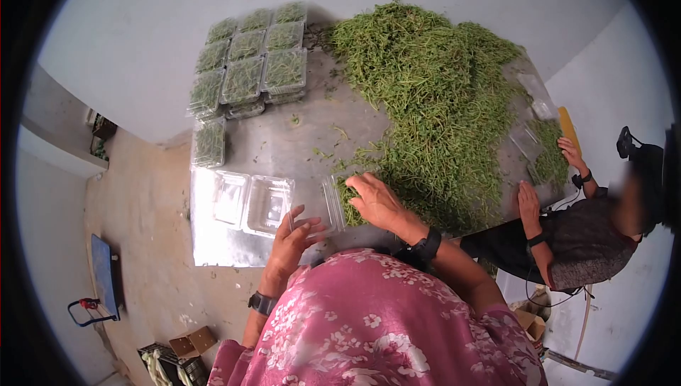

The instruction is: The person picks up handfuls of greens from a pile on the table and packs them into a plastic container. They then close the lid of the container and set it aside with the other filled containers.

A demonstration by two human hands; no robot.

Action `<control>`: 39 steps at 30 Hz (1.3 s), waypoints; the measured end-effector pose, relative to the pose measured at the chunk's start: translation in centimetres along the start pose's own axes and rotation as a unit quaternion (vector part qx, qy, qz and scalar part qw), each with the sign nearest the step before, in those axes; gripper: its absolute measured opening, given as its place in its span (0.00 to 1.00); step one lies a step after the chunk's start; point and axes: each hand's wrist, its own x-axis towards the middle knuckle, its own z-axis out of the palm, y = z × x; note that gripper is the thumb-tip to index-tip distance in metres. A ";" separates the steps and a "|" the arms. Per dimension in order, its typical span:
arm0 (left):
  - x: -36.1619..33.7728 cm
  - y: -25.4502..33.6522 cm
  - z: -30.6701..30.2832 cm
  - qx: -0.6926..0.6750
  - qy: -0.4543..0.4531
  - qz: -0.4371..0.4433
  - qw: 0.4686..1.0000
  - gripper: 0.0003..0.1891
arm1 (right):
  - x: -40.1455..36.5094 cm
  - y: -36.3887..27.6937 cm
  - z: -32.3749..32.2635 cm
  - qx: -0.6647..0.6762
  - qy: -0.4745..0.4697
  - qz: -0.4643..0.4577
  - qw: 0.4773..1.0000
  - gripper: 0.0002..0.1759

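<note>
An open clear plastic clamshell box (330, 201) lies at the table's near edge, with green stems (349, 198) in its right part. My right hand (381, 205) reaches over these stems, fingers bent and closed in among them. At the box's left part is my left hand (289, 243), its fingers apart and slightly bent, fingertips right at the clear plastic. Just left of it stands an empty clear box (269, 205), its lid (231, 199) folded open. A large heap of loose green stems (440, 102) spreads over the table beyond my right hand.
Filled clear boxes (245, 77) are stacked at the table's far left, with another filled box (209, 143) nearer. A co-worker (585, 244) stands at the right, hands by greens (547, 152). A blue trolley (104, 276) and a crate (170, 365) are on the floor.
</note>
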 end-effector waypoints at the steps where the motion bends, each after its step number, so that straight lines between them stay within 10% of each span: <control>1: 0.0 0.0 0.0 0.000 0.000 0.000 1.000 0.27 | 0.0 -0.6 0.4 -0.013 -0.018 -0.003 1.000 0.18; 10: -0.2 0.4 0.7 0.028 0.004 0.006 1.000 0.27 | 0.9 0.7 3.1 -0.204 -0.132 0.001 0.970 0.10; 16: -0.2 0.3 0.5 0.023 0.003 0.005 1.000 0.27 | -0.4 -0.1 -0.2 0.003 -0.001 -0.018 1.000 0.14; 27: 0.1 -0.4 -0.5 0.013 0.001 0.005 1.000 0.28 | -6.4 10.3 -8.1 -0.163 0.131 0.363 0.908 0.34; 39: -0.4 0.6 -0.3 0.052 0.009 -0.015 0.998 0.28 | -7.2 13.4 -9.4 -0.097 0.169 0.279 0.940 0.09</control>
